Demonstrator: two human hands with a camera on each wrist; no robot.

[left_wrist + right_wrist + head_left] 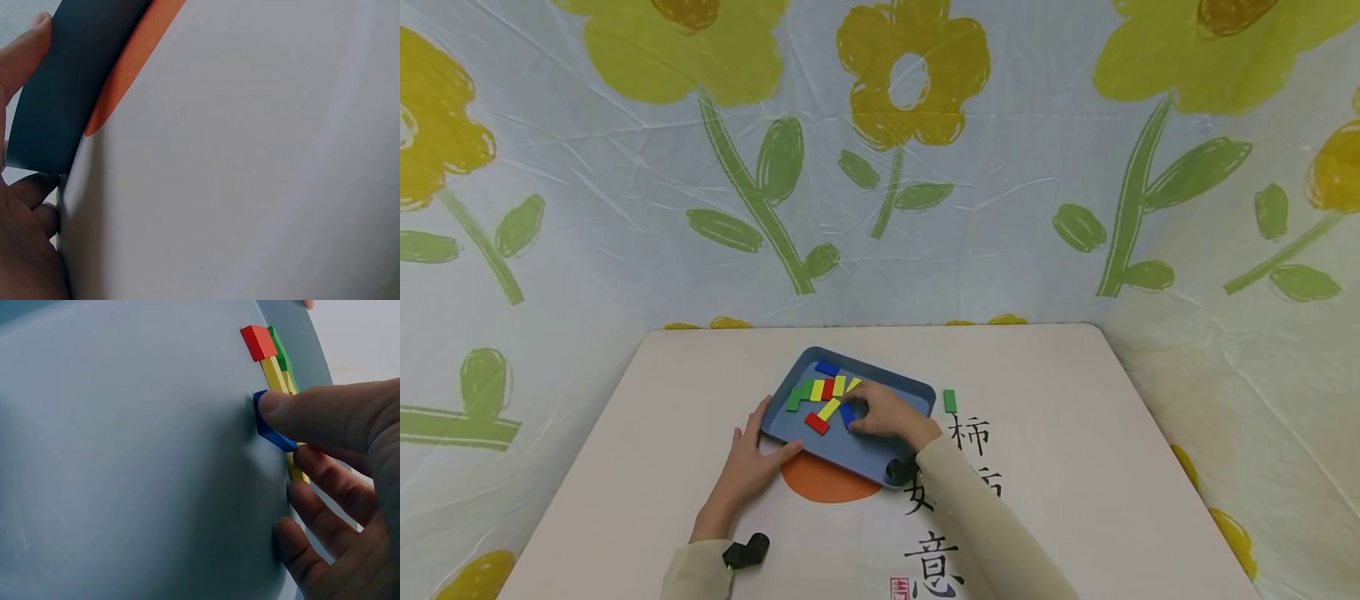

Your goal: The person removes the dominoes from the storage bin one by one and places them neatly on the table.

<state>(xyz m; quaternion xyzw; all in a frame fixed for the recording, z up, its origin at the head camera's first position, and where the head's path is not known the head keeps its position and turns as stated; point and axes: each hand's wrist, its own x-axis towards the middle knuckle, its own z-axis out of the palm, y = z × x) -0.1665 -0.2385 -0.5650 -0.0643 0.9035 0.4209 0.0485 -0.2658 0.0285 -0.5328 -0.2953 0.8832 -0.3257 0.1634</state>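
Note:
A blue-grey tray (857,450) lies slanted on the table with several small coloured blocks inside. My left hand (747,468) holds its near left corner, the thumb along the near side and the fingers at the left side. Over the tray, my right hand (886,412) pinches a blue block (267,430) between thumb and fingers. Close by lie a yellow block (829,409) and a red block (817,423). Behind them a row holds green, yellow and red blocks (828,389), with another blue block (827,367) near the far rim. The right fingers partly cover a yellow block (853,383).
One green block (950,401) lies on the table (1060,433) just right of the tray. The tabletop bears an orange disc print (827,487) and black written characters (934,567). A flowered cloth (1000,208) hangs behind and at both sides.

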